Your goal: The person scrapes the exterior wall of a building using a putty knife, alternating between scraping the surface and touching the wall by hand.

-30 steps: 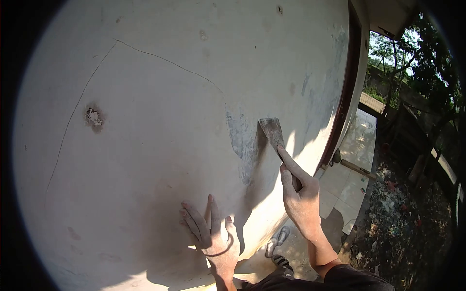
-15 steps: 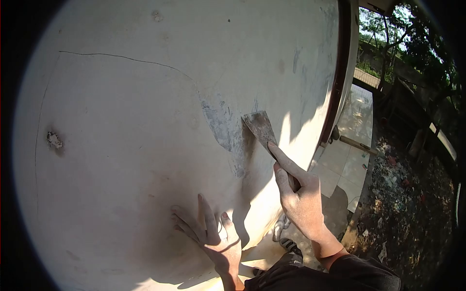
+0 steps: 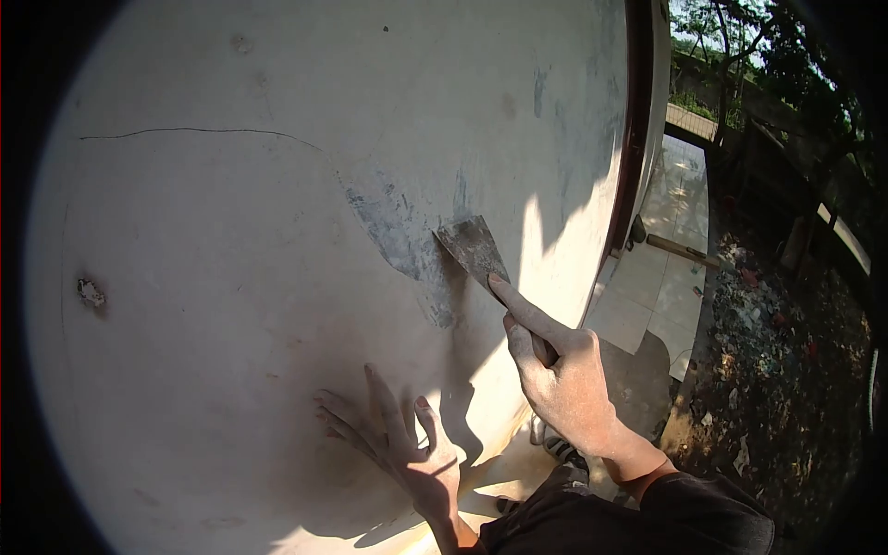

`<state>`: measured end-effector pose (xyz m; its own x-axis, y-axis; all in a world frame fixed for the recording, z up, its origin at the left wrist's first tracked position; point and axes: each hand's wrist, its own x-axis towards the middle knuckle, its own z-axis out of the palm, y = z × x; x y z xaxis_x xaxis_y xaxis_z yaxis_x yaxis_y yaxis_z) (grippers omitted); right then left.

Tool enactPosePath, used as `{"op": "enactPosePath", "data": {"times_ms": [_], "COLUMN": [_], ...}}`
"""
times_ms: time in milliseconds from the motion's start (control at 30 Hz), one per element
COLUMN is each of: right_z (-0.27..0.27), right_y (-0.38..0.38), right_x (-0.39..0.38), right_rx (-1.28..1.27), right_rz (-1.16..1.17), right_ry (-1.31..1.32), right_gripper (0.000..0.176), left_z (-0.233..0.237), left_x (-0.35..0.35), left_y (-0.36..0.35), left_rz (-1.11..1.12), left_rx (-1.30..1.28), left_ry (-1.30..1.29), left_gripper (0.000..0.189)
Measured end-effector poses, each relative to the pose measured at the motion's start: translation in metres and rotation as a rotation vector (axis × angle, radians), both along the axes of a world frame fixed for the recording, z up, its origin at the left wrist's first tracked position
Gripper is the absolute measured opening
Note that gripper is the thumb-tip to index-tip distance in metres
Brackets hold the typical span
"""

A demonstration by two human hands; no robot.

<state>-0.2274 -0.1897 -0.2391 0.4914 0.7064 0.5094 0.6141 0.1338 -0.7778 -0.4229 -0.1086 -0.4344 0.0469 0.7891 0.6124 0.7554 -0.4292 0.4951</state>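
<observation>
My right hand (image 3: 560,365) grips the handle of a scraper (image 3: 474,248), its index finger stretched along the back of the blade. The wide, dusty metal blade is at the wall, beside a grey scraped patch (image 3: 393,222); whether its edge touches cannot be made out. Lower down, my left hand (image 3: 407,439) rests against the pale wall (image 3: 203,277) with fingers spread and nothing in them. Both hands look dusty. Most of the scraper's handle is hidden inside my right hand.
A thin crack (image 3: 194,129) runs across the upper left of the wall, above a chipped hole (image 3: 92,293). To the right stand a dark door frame (image 3: 638,120), a tiled ledge (image 3: 638,287) with a wooden-handled tool (image 3: 680,248), and littered ground (image 3: 758,370). My sandalled foot (image 3: 562,450) shows below.
The view has shifted slightly, so the wall marks sit further left. My right hand still holds the scraper beside the grey patch, and my left hand stays spread on the wall.
</observation>
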Motion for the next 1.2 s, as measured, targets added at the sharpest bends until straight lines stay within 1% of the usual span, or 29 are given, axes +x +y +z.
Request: {"op": "enactPosePath", "data": {"times_ms": [133, 200, 267, 333, 400, 433, 533, 567, 667, 733, 800, 867, 967, 1033, 1067, 1133, 1167, 1200], "right_z": [0.022, 0.011, -0.008, -0.015, -0.005, 0.008, 0.005, -0.007, -0.002, 0.013, 0.016, -0.004, 0.002, 0.021, 0.019, 0.011, -0.004, -0.003], "right_y": [-0.005, -0.002, 0.004, 0.011, 0.022, 0.021, 0.015, 0.012, 0.016, 0.017, 0.017, 0.010, 0.017, 0.023, 0.020, 0.013, 0.010, 0.014], "right_x": [0.008, 0.010, 0.003, 0.001, 0.007, 0.010, 0.011, 0.005, 0.005, 0.012, 0.014, 0.005, 0.011, 0.020, 0.018, 0.009, 0.004, 0.005], "right_rx": [-0.020, -0.003, 0.035, 0.075, 0.115, 0.077, 0.094, 0.121, 0.109, 0.081, 0.121, 0.077, 0.080, 0.195, 0.194, 0.096, 0.066, 0.075], "right_rz": [-0.010, -0.002, 0.049, 0.049, -0.009, 0.025, -0.004, -0.022, -0.034, -0.027, -0.023, -0.021, -0.017, -0.035, -0.037, -0.018, -0.018, -0.014], "right_ry": [0.120, 0.120, 0.116, 0.142, 0.105, 0.127, 0.094, 0.081, 0.107, 0.121, 0.076, 0.066, 0.093, 0.020, 0.025, 0.106, 0.086, 0.085], "right_gripper": [0.043, 0.042, 0.042, 0.042, 0.042, 0.041, 0.041, 0.041, 0.041, 0.042, 0.043, 0.043, 0.044, 0.044, 0.044, 0.043, 0.042, 0.042], "left_z": [0.013, 0.025, 0.032, 0.041, 0.045, 0.049, 0.066, 0.069, 0.074, 0.086, 0.094, 0.100, 0.104, 0.116, 0.121, 0.129, 0.134, 0.132], "left_x": [0.006, 0.013, 0.001, 0.015, 0.008, 0.011, 0.022, 0.025, 0.021, 0.028, 0.033, 0.035, 0.034, 0.044, 0.046, 0.048, 0.046, 0.042], "left_y": [-0.009, -0.008, -0.003, -0.007, -0.009, -0.013, -0.011, -0.013, -0.017, -0.014, -0.014, -0.015, -0.020, -0.018, -0.017, -0.016, -0.013, -0.019], "left_rz": [0.018, 0.020, 0.019, 0.027, 0.032, 0.031, 0.032, 0.033, 0.045, 0.042, 0.039, 0.042, 0.059, 0.057, 0.058, 0.065, 0.070, 0.078], "left_rx": [0.001, -0.010, 0.006, 0.031, 0.043, 0.041, 0.055, 0.065, 0.088, 0.090, 0.100, 0.120, 0.141, 0.144, 0.149, 0.166, 0.179, 0.192], "left_ry": [0.011, 0.023, 0.041, 0.054, 0.068, 0.080, 0.112, 0.118, 0.126, 0.139, 0.149, 0.152, 0.153, 0.167, 0.174, 0.181, 0.184, 0.184], "left_gripper": [0.056, 0.056, 0.056, 0.056, 0.057, 0.057, 0.057, 0.057, 0.057, 0.058, 0.058, 0.058, 0.058, 0.059, 0.059, 0.059, 0.059, 0.059]}}
